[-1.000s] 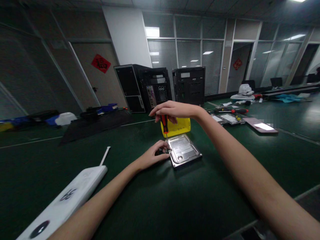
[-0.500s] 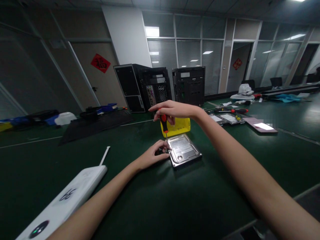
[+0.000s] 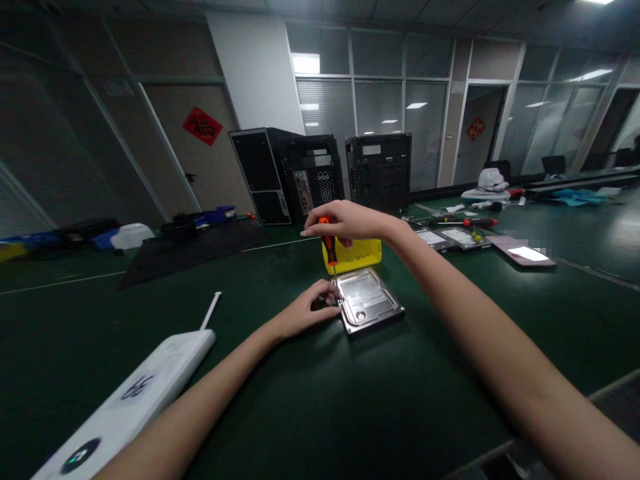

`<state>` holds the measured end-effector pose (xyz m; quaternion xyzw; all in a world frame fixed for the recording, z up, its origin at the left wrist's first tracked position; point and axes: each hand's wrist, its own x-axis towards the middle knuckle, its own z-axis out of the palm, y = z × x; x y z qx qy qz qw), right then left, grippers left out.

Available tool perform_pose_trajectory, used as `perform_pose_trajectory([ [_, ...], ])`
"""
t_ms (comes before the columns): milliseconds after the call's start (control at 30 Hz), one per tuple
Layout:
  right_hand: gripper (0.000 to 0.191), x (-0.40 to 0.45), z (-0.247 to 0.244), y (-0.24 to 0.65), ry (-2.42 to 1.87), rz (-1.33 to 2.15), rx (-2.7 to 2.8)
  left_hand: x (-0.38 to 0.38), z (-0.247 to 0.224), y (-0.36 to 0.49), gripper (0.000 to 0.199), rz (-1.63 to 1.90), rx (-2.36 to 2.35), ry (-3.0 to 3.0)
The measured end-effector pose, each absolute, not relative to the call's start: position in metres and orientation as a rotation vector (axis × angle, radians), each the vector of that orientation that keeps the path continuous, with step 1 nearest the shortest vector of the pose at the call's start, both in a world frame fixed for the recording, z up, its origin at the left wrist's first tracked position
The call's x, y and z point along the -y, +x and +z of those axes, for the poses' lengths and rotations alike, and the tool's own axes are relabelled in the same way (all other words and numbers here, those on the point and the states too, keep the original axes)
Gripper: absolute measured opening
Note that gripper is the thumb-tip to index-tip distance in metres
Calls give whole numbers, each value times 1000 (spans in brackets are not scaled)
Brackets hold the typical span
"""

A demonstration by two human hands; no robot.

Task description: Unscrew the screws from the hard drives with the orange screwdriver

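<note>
A silver hard drive [image 3: 367, 299] lies lid up on the dark green table. Its left edge is touched by my left hand [image 3: 313, 309], thumb low and curled fingers near the screwdriver's tip. Over the drive's far left side, my right hand [image 3: 345, 222] grips a red-and-black screwdriver [image 3: 330, 248] by the top of its handle. The screwdriver stands nearly upright, its shaft reaching down to the drive's left rim. The exact contact of its tip is partly hidden by my left fingers. Just behind the drive sits a yellow tray [image 3: 360, 255], partly covered by my right hand.
Two black computer cases [image 3: 260, 177] stand at the back. To the right lie more hard drives [image 3: 463, 237], tools [image 3: 477, 222] and a pinkish phone-like slab [image 3: 523, 252]. A long white device [image 3: 150, 383] is at the lower left, a black mat [image 3: 195, 250] beyond it.
The fingers of my right hand have shifted and curled over the screwdriver's handle top, showing more of its red end. My left hand and the hard drive stay in place.
</note>
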<state>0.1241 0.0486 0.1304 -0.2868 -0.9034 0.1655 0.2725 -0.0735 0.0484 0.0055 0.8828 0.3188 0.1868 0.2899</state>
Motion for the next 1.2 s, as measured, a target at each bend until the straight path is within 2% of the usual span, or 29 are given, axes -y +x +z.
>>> perform_pose_trajectory([
  [100,34,-47,132,125,-829,499,2409,-50,4,-74,29,509,-839,2363],
  [333,28,-45,138,127,-721,767,2450,-51,3,-74,28,501,-844,2367],
  [567,24,-47,132,124,-690,614,2420,-48,6,-73,29,495,-851,2367],
  [700,35,-46,130,124,-779,548,2384,-46,8,-73,29,488,-860,2358],
  [800,39,-47,132,126,-813,581,2358,-47,7,-73,29,493,-862,2360],
  [967,26,-51,135,129,-689,748,2403,-48,6,-73,28,491,-851,2361],
  [1200,27,-51,133,129,-539,800,2436,-49,5,-73,28,508,-834,2363],
])
